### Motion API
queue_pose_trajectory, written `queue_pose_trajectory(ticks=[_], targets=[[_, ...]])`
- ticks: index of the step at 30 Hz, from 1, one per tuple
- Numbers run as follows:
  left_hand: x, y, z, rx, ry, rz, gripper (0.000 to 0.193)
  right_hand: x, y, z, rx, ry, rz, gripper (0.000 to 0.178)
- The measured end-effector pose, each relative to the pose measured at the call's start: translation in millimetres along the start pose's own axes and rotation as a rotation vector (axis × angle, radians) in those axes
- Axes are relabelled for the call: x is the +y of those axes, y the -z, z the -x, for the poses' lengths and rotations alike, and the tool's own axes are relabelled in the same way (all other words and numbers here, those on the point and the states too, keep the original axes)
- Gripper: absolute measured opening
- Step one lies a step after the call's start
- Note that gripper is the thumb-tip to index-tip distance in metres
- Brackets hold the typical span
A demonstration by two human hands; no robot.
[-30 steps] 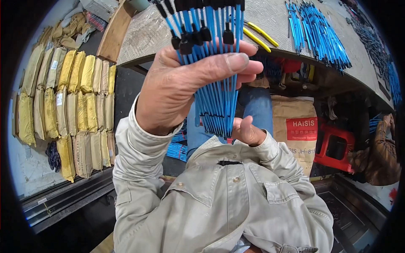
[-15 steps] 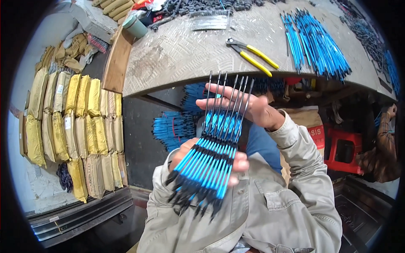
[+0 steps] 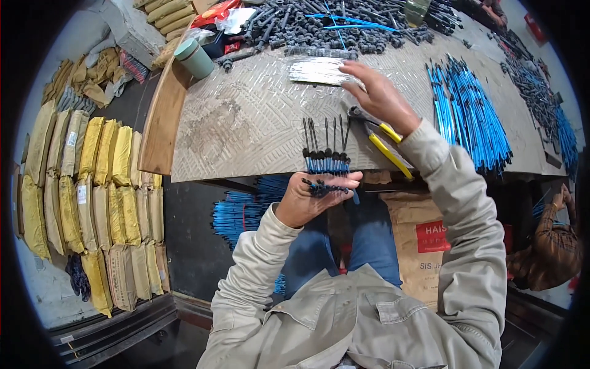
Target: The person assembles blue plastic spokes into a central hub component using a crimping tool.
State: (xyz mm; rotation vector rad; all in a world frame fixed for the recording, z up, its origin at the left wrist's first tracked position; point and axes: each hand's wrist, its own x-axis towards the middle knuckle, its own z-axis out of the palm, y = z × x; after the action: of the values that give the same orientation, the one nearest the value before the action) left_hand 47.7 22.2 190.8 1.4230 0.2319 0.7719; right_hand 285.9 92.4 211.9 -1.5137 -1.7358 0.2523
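Note:
My left hand (image 3: 310,200), closed just off the table's front edge, grips a bundle of slim blue and black rods (image 3: 327,163). Their thin black tips point toward the table; the rest of the bundle is foreshortened. Over the tabletop, my right hand (image 3: 387,101) is open with fingers apart and nothing visible in it. Its fingertips are at the right end of a flat stack of thin, silvery-white wire strips (image 3: 313,71); whether they touch it I cannot tell. Pincers with yellow handles (image 3: 390,157) lie on the table below that hand, partly hidden near the wrist.
Black fittings (image 3: 307,27) are heaped at the table's back. More blue rods (image 3: 473,117) lie to the right. A green cup (image 3: 195,60) stands by a wooden board (image 3: 163,123). Tied blue bundles (image 3: 230,218) sit underneath. Yellow packages (image 3: 80,197) line the left; another person (image 3: 553,240) sits right.
My right hand has left the rod bundle and moved forward to the wire strips. My left hand has moved forward to the table edge, tilting the bundle end-on. The view has shifted too.

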Motion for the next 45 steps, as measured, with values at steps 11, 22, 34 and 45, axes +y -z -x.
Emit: queue_pose_trajectory(ticks=[11, 22, 34, 45], targets=[[21.4, -8.4, -15.0, 0.178, 0.265, 0.201, 0.027, 32.0, -37.2, -106.7, -0.318, -0.009, 0.331, 0.016], [19.0, -8.1, -15.7, 0.164, 0.277, 0.228, 0.037, 28.4, -46.1, -101.2, -0.214, 0.002, 0.356, 0.014], [17.8, -12.2, -14.9, 0.202, 0.254, 0.181, 0.036, -62.9, 48.1, 43.0, 0.066, 0.22, -0.398, 0.005], [16.3, -15.9, -12.2, 0.225, 0.246, 0.174, 0.031, -88.6, 48.3, 112.6, 0.282, 0.329, -0.012, 0.032]])
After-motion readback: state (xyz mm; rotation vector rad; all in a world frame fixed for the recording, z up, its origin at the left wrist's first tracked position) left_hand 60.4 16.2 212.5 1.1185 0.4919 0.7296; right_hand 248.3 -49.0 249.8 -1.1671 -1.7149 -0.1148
